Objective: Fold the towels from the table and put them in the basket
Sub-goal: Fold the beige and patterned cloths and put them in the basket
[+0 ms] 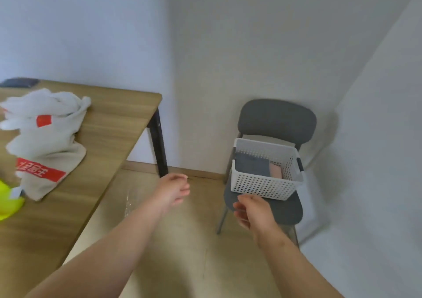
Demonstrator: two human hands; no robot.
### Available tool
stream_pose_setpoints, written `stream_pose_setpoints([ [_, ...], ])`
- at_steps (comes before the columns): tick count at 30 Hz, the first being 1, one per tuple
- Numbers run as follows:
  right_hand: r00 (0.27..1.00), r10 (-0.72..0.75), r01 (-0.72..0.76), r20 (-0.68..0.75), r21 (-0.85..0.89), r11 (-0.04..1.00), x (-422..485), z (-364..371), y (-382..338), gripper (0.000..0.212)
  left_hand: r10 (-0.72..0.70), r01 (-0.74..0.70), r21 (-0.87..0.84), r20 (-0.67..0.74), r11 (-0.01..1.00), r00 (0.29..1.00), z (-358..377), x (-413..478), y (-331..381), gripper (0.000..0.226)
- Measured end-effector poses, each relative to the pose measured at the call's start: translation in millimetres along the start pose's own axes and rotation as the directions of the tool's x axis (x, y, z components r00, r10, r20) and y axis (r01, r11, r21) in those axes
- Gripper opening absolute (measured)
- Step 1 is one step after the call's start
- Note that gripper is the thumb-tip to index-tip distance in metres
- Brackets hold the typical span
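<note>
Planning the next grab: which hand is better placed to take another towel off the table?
Left, probably: the left hand is empty and nearer the table, where the white towels lie. The right hand is over by the basket.

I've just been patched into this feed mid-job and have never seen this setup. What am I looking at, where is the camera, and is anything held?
There is no machine: a person works with bare hands, and the single picture comes from a camera on their head, looking forward and down. The left hand and right hand are over the floor, loosely curled, holding nothing. On the wooden table at left lie crumpled white towels with red bands, beside something yellow. A white basket on a grey chair holds a folded grey towel and a pink towel.
</note>
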State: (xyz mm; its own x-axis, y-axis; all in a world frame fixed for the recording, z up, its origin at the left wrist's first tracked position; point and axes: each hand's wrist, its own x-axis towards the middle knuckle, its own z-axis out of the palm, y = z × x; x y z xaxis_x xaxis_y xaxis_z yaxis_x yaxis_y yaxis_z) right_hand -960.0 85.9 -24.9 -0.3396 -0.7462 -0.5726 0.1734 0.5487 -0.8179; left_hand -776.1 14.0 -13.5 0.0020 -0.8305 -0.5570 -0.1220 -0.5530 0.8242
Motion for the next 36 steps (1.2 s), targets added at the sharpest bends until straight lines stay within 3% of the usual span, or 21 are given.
stream_pose_setpoints([
  [7, 0.995, -0.069, 0.075, 0.075, -0.07, 0.995, -115, 41, 75, 0.009, 0.094, -0.094, -0.006, 0.034, 0.996, 0.995, -65, -120, -79, 0.014],
  [14, 0.99, 0.014, -0.003, 0.143, -0.076, 0.997, -234, 84, 172, 0.012, 0.082, -0.078, 0.064, -0.054, 0.995, 0.995, -153, -224, -168, 0.019],
  [19, 0.968, 0.021, 0.012, 0.25, -0.131, 0.991, -295, 134, 199, 0.009, 0.09, -0.085, 0.038, -0.148, 0.996, 0.985, -225, -265, -191, 0.02],
  [29, 0.938, -0.026, 0.114, 0.346, -0.235, 0.965, -341, 297, 220, 0.011, 0.149, -0.133, 0.097, -0.19, 0.986, 0.97, -389, -263, -220, 0.016],
  [36, 0.976, 0.018, 0.033, 0.218, -0.229, 0.973, -344, 423, 229, 0.011, 0.127, -0.107, 0.205, -0.084, 0.973, 0.988, -504, -211, -207, 0.017],
])
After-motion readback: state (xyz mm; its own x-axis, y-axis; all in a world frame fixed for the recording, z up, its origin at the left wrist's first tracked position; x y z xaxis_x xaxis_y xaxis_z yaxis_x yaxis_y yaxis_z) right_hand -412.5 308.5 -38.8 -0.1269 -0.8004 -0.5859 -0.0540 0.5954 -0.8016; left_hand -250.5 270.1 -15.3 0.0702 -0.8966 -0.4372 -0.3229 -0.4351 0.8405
